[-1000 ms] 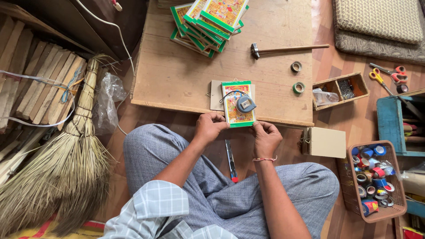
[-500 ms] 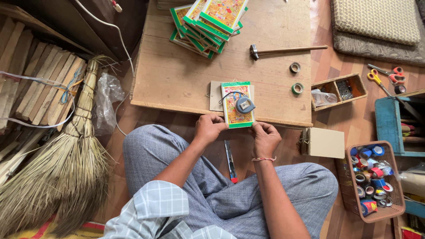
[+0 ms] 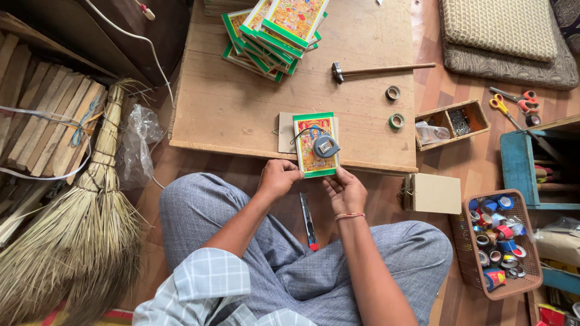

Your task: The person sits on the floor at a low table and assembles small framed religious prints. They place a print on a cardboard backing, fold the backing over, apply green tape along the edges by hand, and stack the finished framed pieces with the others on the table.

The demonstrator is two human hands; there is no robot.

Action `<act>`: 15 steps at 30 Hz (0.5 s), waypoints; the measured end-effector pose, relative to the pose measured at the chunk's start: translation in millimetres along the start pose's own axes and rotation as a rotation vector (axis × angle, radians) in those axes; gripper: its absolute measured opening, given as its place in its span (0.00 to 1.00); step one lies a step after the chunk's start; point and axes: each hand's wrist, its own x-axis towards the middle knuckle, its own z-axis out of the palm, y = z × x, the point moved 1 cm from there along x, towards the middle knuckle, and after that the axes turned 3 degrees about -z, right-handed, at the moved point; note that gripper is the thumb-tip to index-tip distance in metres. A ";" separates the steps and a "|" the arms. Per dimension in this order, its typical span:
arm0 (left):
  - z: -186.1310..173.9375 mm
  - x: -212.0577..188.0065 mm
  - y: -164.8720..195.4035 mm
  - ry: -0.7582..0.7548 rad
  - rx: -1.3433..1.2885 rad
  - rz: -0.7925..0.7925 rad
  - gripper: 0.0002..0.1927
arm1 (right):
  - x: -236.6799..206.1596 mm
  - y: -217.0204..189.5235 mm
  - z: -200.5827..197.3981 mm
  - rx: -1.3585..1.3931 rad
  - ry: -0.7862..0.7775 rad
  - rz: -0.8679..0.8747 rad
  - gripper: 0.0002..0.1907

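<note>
A small green-bordered picture book lies on brown card at the near edge of a low wooden table. A grey tape measure rests on top of it. My left hand pinches the book's near left corner. My right hand, with a bracelet at the wrist, grips its near right edge. A red-tipped utility knife lies on the floor between my knees.
A stack of similar books sits at the table's far side, with a hammer and two tape rolls. A basket of tapes, scissors, a small wooden box and a plain booklet are right. A broom lies left.
</note>
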 end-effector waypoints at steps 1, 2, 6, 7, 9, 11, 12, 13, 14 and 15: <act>0.3 0.1 -0.1 -0.002 0.000 0.010 0.09 | 5.0 -0.4 -2.9 0.032 -0.016 0.059 0.09; 0.6 0.7 0.0 -0.004 0.001 0.022 0.09 | 10.3 -0.8 -5.3 0.086 -0.023 0.124 0.10; 1.7 1.2 -1.1 -0.015 -0.018 0.017 0.09 | 24.2 0.7 -13.1 0.230 0.037 0.310 0.11; 1.7 1.9 -0.8 -0.028 -0.037 0.019 0.08 | 26.8 0.0 -12.9 0.249 0.069 0.334 0.11; 3.3 1.5 -0.6 -0.058 -0.079 0.018 0.07 | 28.0 -1.4 -10.3 0.301 0.076 0.352 0.10; 5.5 1.6 0.6 -0.091 -0.191 0.014 0.06 | 23.8 -1.9 -3.1 0.244 0.046 0.243 0.09; 5.9 1.7 1.1 -0.106 -0.246 0.012 0.06 | 16.9 0.2 0.3 0.163 0.015 0.125 0.09; 6.0 1.7 1.5 -0.129 -0.297 -0.018 0.06 | 10.1 1.7 6.1 0.081 -0.019 0.008 0.08; 6.9 0.6 1.9 -0.153 -0.350 -0.050 0.06 | 2.2 4.1 12.7 -0.110 0.049 -0.176 0.10; 8.2 -1.4 1.4 -0.180 -0.404 -0.084 0.05 | -10.0 10.0 18.5 -0.301 0.122 -0.361 0.12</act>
